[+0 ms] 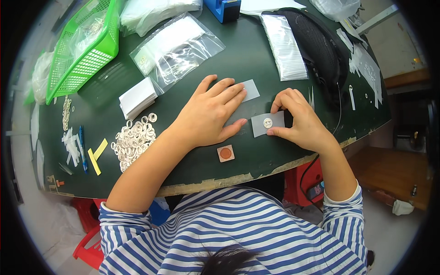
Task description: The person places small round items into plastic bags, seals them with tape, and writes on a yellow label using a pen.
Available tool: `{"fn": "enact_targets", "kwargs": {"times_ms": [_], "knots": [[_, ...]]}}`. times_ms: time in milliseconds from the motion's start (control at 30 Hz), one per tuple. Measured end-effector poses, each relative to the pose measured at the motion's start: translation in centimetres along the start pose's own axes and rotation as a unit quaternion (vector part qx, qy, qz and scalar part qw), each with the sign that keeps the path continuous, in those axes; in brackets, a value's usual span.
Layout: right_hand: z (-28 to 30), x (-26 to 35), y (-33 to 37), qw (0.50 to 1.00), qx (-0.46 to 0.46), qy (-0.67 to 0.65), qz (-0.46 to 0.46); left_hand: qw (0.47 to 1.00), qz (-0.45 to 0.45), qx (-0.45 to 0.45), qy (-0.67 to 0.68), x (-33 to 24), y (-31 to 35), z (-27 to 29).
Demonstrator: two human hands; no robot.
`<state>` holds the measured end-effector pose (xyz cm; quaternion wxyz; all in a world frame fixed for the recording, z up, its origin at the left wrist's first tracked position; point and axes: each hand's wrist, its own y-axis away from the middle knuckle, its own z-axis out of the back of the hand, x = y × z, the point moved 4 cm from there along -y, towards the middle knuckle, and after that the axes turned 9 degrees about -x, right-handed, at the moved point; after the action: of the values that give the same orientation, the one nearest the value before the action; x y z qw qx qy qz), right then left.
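Observation:
My left hand [213,110] lies flat on the dark green table, fingers stretched out and thumb apart. Its fingertips rest at the edge of a small translucent rectangle [251,90], partly hidden under them. With thumb and fingers curled round its right side, my right hand [300,120] grips another small translucent rectangle [258,130]. On that one sits a round silvery disc [267,123] with a pattern, close to my thumb tip. Whether the rectangles are sheets or little bags, I cannot tell. Nearer the table edge lies a pale square with an orange-red round [225,153].
Left of my left forearm spread many small pale rings [133,142], with a white stack [137,97] behind them. Farther left are a blue pen [82,149], yellow strips [95,158] and a green basket [85,50]. Clear bags [178,50] and a black mesh pouch [318,50] lie beyond.

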<state>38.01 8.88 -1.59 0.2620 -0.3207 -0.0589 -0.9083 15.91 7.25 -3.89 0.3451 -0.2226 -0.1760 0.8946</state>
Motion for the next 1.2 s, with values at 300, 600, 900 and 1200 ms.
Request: {"fn": "enact_targets", "kwargs": {"times_ms": [300, 600, 900, 1200], "knots": [[-1.3, -0.1, -4.9, 0.947, 0.051, -0.288, -0.131, 0.984, 0.088, -0.137, 0.075, 1.3, 0.8, 2.6], [-2.1, 1.5, -6.8, 0.997, -0.065, 0.026, 0.018, 0.997, 0.000, -0.078, 0.008, -0.3, 2.0, 1.2], [-1.9, 1.9, -8.6, 0.998, 0.059, 0.014, -0.002, 0.992, 0.042, -0.108, 0.058, 0.0, 1.8, 0.8], [-1.6, 3.4, -5.3, 0.995, 0.008, -0.058, 0.085, 0.974, 0.148, -0.058, 0.161, 1.1, -0.2, 2.1]]}}
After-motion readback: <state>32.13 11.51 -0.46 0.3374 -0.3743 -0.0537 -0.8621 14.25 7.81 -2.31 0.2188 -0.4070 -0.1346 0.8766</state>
